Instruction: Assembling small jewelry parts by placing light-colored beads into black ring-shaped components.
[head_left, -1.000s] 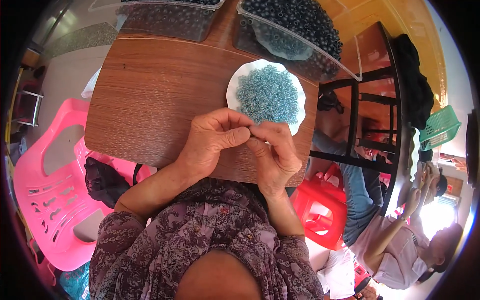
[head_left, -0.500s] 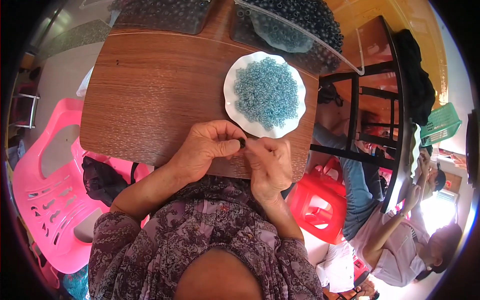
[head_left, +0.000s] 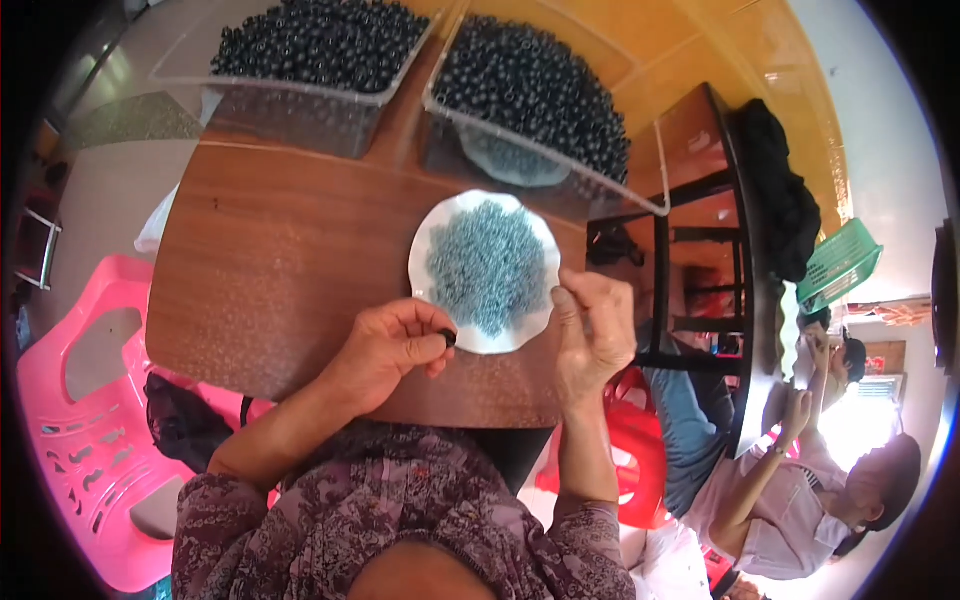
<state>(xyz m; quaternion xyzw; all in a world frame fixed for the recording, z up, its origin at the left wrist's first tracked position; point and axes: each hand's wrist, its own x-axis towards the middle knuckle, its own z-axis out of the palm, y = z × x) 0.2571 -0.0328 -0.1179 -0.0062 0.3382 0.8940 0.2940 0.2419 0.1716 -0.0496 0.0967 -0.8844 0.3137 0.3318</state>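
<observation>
My left hand (head_left: 385,355) pinches a small black ring-shaped piece (head_left: 449,338) between thumb and forefinger, over the near left side of a white scalloped plate (head_left: 422,268). A heap of small, clear bluish rings (head_left: 488,262) covers most of the plate. Just off the plate's right rim is my right hand (head_left: 597,330), raised, its thumb and fingertips drawn together. Whether anything tiny sits in that pinch is too small to make out. The black piece looks like those piled in two clear plastic boxes beyond the plate.
The left box (head_left: 320,45) and right box (head_left: 530,85) of black pieces stand at the far side of the brown wooden table (head_left: 270,260). A pink plastic chair (head_left: 60,370) is at left, a red stool (head_left: 625,440) at right. Another person (head_left: 770,510) sits at a dark table, right.
My right hand has moved away from the left, rightward to beside the plate. My left hand still holds the black piece. The view has tilted up, showing more of both boxes.
</observation>
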